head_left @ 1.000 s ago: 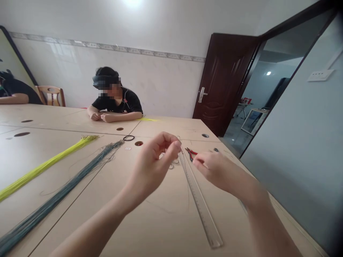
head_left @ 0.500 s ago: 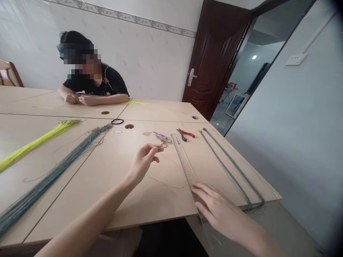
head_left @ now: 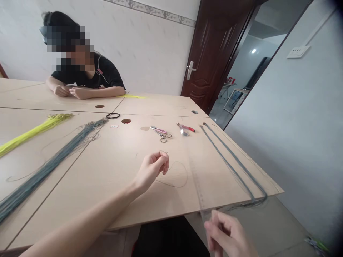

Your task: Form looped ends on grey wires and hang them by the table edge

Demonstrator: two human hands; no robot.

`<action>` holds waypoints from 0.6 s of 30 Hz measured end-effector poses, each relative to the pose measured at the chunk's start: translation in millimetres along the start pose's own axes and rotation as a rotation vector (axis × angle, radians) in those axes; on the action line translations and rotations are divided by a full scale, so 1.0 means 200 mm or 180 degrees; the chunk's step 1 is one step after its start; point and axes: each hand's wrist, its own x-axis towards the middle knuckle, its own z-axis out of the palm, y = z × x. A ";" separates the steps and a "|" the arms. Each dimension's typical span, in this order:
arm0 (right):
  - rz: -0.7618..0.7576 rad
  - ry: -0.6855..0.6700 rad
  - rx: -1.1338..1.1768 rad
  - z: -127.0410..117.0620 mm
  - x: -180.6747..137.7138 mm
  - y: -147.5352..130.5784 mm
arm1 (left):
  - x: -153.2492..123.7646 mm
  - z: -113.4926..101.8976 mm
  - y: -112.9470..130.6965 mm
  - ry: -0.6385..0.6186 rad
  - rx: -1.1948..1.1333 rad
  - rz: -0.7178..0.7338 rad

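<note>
My left hand [head_left: 154, 167] is closed in a pinch above the middle of the table. Fine ends show at its fingertips, and a thin thread [head_left: 184, 175] curves in a loop beside it. My right hand [head_left: 227, 230], at the near table edge, has its fingers closed on the lower end of a clear ruler [head_left: 197, 178]. The ruler is smeared by motion and reaches up toward red-handled pliers [head_left: 189, 127], partly covering them. Small scissors [head_left: 163, 135] and a pink-handled cutter [head_left: 158, 130] lie beyond my left hand.
Bundles of blue-grey cords [head_left: 53, 160] and yellow cords [head_left: 29, 135] lie at left. Two blue-grey cords [head_left: 230, 162] run along the right side, past the table edge. A black ring [head_left: 113, 115] lies near a table hole [head_left: 126, 121]. A person [head_left: 85, 75] leans on the far side.
My right hand has moved down toward the near edge and now grips the ruler, which has shifted right. My left hand has come slightly nearer and its fingers have curled in more.
</note>
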 end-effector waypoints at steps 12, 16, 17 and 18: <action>-0.2863 0.0093 0.1362 0.16 0.34 -0.28 | -0.06 0.06 -0.02 -0.0537 0.0013 -0.0528; -0.2841 0.0208 0.1315 0.18 0.37 -0.26 | -0.06 0.06 -0.02 -0.0736 -0.0237 -0.0566; -0.2753 0.0200 0.1262 0.17 0.37 -0.25 | -0.06 0.06 -0.02 -0.0761 -0.0322 -0.0551; -0.2634 0.0158 0.1234 0.16 0.37 -0.24 | -0.06 0.06 -0.02 -0.0776 -0.0384 -0.0529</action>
